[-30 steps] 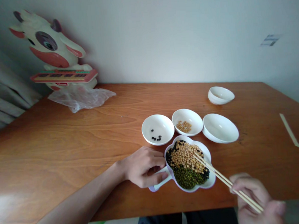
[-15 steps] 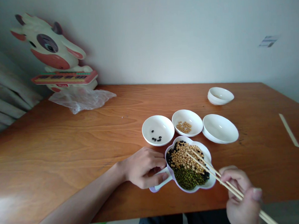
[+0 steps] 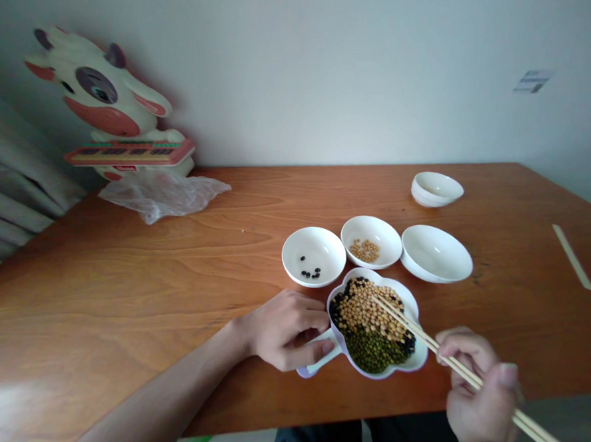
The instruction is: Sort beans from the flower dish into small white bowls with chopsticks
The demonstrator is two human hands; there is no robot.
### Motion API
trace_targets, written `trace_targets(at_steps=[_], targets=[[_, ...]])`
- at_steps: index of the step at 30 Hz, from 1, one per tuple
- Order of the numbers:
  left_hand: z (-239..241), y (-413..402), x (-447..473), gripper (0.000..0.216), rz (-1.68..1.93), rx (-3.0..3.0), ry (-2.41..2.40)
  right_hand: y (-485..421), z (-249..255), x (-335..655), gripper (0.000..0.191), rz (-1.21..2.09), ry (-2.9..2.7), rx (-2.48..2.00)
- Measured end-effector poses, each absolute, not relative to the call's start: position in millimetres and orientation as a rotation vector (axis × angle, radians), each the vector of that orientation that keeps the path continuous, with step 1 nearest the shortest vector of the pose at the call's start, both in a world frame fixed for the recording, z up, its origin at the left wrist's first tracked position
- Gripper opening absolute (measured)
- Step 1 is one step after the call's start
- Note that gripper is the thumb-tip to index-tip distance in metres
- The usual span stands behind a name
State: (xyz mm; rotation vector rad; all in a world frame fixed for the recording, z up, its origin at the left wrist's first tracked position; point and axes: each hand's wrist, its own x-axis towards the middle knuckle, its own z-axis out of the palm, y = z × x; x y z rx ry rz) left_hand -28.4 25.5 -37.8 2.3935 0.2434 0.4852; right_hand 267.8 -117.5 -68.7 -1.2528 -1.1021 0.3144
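Between left hand (image 3: 293, 333) and right hand (image 3: 478, 384) | flower-shaped dish (image 3: 409, 302) | chopsticks (image 3: 421, 335) held right

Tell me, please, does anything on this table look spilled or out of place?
Nothing seems spilled around the flower-shaped dish. Slightly odd: a crumpled clear plastic bag, like litter, before the cow toy keyboard, and a tiny pale speck alone on the wooden table, too small to identify.

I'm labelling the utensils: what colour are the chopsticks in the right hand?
The chopsticks are a pale, creamy tan; the head view shows it best.
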Motion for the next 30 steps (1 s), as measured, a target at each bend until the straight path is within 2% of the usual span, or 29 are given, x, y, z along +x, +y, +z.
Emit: trace_targets(at_steps=[4, 11, 16, 25, 30], targets=[[-37.4, 25.4, -28.5, 0.027, 0.490, 2.400, 0.247, -117.9, -70.9, 267.2, 0.063, 0.308, -1.100, -1.262], [-36.7, 25.0, -28.3, 0.029, 0.498, 2.399, 0.246, -121.4, -68.4, 278.6, 0.067, 0.284, -1.125, -1.228], [-36.0, 25.5, -27.8, 0.029, 0.497, 2.398, 0.237, -108.1, -45.7, 282.9, 0.072, 0.166, -1.160, -1.088], [-39.4, 25.3, -28.8, 0.028, 0.494, 2.403, 0.246, -46.3, -5.5, 269.6, 0.068, -0.014, -1.034, -1.052], [-39.2, 25.1, -28.4, 0.029, 0.478, 2.418, 0.248, -75.8, -18.6, 281.0, 0.070, 0.097, -1.055, -1.124]])
